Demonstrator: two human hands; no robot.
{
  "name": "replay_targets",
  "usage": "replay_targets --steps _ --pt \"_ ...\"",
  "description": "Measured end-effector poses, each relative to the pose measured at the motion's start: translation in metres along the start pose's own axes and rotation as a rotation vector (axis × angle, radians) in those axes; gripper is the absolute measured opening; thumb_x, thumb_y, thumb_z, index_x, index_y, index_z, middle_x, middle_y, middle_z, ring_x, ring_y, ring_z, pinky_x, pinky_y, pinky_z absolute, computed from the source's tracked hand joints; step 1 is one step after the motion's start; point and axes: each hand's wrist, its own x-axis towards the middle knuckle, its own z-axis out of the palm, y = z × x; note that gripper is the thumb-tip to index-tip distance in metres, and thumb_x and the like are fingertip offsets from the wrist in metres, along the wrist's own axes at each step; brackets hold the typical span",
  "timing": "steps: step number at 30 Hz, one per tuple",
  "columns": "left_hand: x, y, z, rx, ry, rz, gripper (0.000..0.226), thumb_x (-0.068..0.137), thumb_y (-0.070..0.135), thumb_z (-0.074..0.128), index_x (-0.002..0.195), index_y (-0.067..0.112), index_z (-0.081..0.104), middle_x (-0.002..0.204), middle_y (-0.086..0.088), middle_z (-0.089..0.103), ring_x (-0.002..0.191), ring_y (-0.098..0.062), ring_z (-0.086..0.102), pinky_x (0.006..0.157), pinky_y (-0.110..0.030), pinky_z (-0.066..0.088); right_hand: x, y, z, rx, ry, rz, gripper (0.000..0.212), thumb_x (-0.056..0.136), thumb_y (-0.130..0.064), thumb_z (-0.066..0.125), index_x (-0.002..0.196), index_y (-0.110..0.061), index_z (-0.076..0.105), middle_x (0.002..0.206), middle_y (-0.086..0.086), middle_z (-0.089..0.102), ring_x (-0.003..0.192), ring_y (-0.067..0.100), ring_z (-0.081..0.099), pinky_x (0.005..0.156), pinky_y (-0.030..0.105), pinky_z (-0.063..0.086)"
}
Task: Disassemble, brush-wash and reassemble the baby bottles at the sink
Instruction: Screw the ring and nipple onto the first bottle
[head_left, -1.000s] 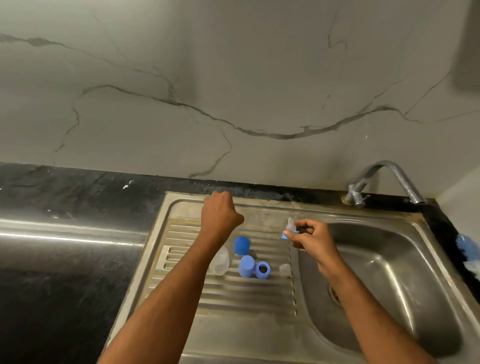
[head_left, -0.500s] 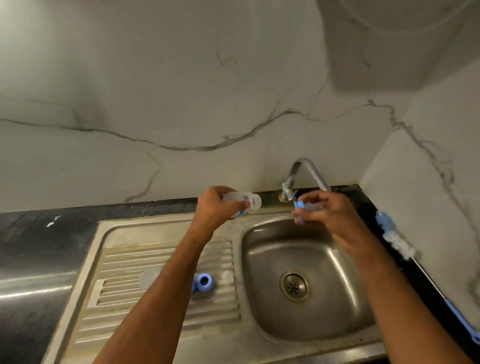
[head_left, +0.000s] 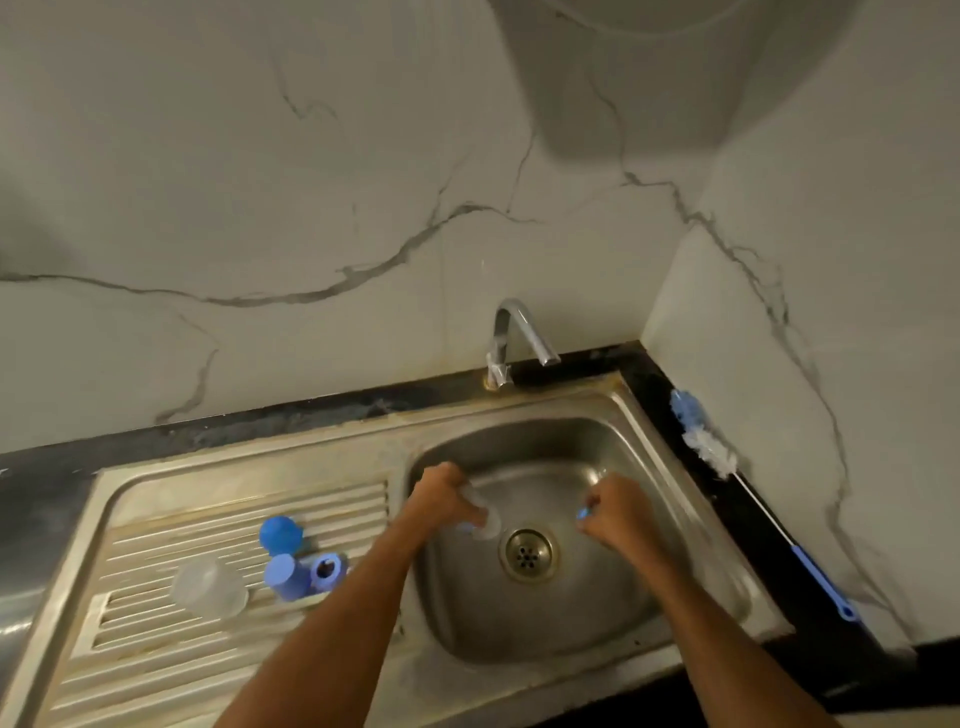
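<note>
Change: both hands have dropped from up by the tap down into the sink bowl, and the view has tipped lower, so the bits on the drainer show again.
Left hand: the left hand (head_left: 441, 501) is low in the bowl, fingers wrapped round a clear bottle (head_left: 483, 514). Its open end points at the drain (head_left: 529, 555) and sits just beside it.
Right hand: the right hand (head_left: 615, 512) hangs over the right side of the bowl, fingers curled in, pinching a small blue piece (head_left: 584, 514). Only a sliver pokes out, so honestly can't tell what part it is.
Sink: steel sink (head_left: 649, 415), hands well apart with the drain between them. Can't make out any water from the tap (head_left: 514, 338).
Drainer: on the ribbed drainer (head_left: 234, 499) there's a blue cap (head_left: 280, 535), a blue ring (head_left: 328, 570) on its side, and another blue piece (head_left: 287, 576) touching the ring. A clear dome lid (head_left: 210, 590) sits a bit left of those.
Brush: blue-handled bottle brush (head_left: 753, 499) lies on the black counter (head_left: 727, 493) along the right wall, bristles toward the back, nobody touching it.
</note>
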Motion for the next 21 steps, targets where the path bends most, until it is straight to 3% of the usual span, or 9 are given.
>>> replay_targets --steps 4,9,10,11,13,14,16,19,21 --pt "-0.004 0.029 -0.031 -0.235 0.072 0.061 0.041 0.070 0.039 0.088 0.101 0.018 0.070 0.099 0.003 0.071 0.092 -0.014 0.066 0.087 -0.031 0.057 -0.008 -0.013 -0.050 0.421 -0.041 -0.014 0.027 0.081 -0.014 0.080 0.106 -0.015 0.072 0.096 0.002 0.070 0.083 0.012 0.066 0.072 0.022 0.054" --pt "-0.021 0.047 -0.080 -1.193 -0.337 0.086 0.048 0.077 0.022 0.083 0.120 0.006 0.069 0.115 -0.019 0.072 0.108 -0.030 0.070 0.090 -0.040 0.060 -0.020 -0.022 -0.106 1.294 -0.194 -0.154 0.027 0.088 -0.002 0.067 0.114 0.001 0.069 0.112 0.021 0.069 0.099 0.035 0.071 0.078 0.036 0.061" --pt "-0.020 0.046 -0.077 -1.170 -0.292 0.037 0.045 0.079 0.023 0.082 0.119 0.006 0.069 0.114 -0.019 0.073 0.106 -0.030 0.070 0.090 -0.039 0.060 -0.018 -0.019 -0.105 1.442 -0.242 -0.154 0.027 0.090 -0.003 0.063 0.116 0.004 0.066 0.113 0.024 0.068 0.101 0.038 0.070 0.079 0.038 0.061" --pt "-0.019 0.043 -0.068 -0.904 -0.188 0.006 0.042 0.080 0.026 0.083 0.115 0.007 0.070 0.110 -0.017 0.073 0.104 -0.029 0.069 0.090 -0.039 0.060 -0.015 -0.017 -0.097 1.484 -0.260 -0.115 0.027 0.090 -0.004 0.062 0.115 0.005 0.064 0.113 0.025 0.068 0.100 0.038 0.070 0.079 0.037 0.061" --pt "-0.017 0.038 -0.044 -0.230 0.065 -0.069 0.042 0.077 0.028 0.086 0.111 0.009 0.067 0.107 -0.009 0.068 0.101 -0.025 0.066 0.088 -0.036 0.058 -0.014 -0.017 -0.068 0.954 -0.132 0.040 0.021 0.088 -0.010 0.070 0.107 -0.002 0.068 0.106 0.020 0.071 0.088 0.024 0.071 0.074 0.028 0.058" --pt "-0.017 0.034 -0.033 -0.137 0.095 -0.085 0.043 0.076 0.028 0.086 0.109 0.011 0.066 0.106 -0.006 0.066 0.099 -0.022 0.065 0.086 -0.033 0.057 -0.012 -0.014 -0.049 0.617 -0.059 0.112 0.021 0.085 -0.016 0.076 0.102 -0.007 0.070 0.100 0.015 0.073 0.081 0.017 0.068 0.073 0.027 0.058" --pt "-0.014 0.029 -0.020 -0.258 0.018 -0.016 0.039 0.073 0.033 0.088 0.102 0.014 0.069 0.102 -0.003 0.069 0.092 -0.017 0.069 0.083 -0.033 0.061 -0.010 -0.007 -0.020 0.465 -0.035 0.132 0.024 0.080 -0.022 0.082 0.095 -0.009 0.069 0.091 0.010 0.071 0.078 0.017 0.069 0.074 0.034 0.062" --pt "-0.010 0.027 -0.022 -0.320 0.075 0.024 0.045 0.069 0.040 0.088 0.105 0.021 0.070 0.103 0.003 0.068 0.097 -0.015 0.065 0.090 -0.038 0.058 -0.017 -0.010 -0.020 0.590 -0.046 0.125 0.023 0.079 -0.023 0.082 0.094 -0.014 0.068 0.090 0.008 0.068 0.077 0.019 0.070 0.067 0.037 0.063" --pt "-0.011 0.026 -0.026 -0.525 0.061 0.020 0.050 0.067 0.045 0.088 0.108 0.023 0.071 0.104 0.003 0.072 0.100 -0.016 0.067 0.093 -0.041 0.058 -0.018 -0.012 -0.032 0.669 -0.017 0.118 0.023 0.080 -0.024 0.082 0.094 -0.015 0.068 0.089 0.010 0.070 0.073 0.022 0.072 0.065 0.039 0.063"
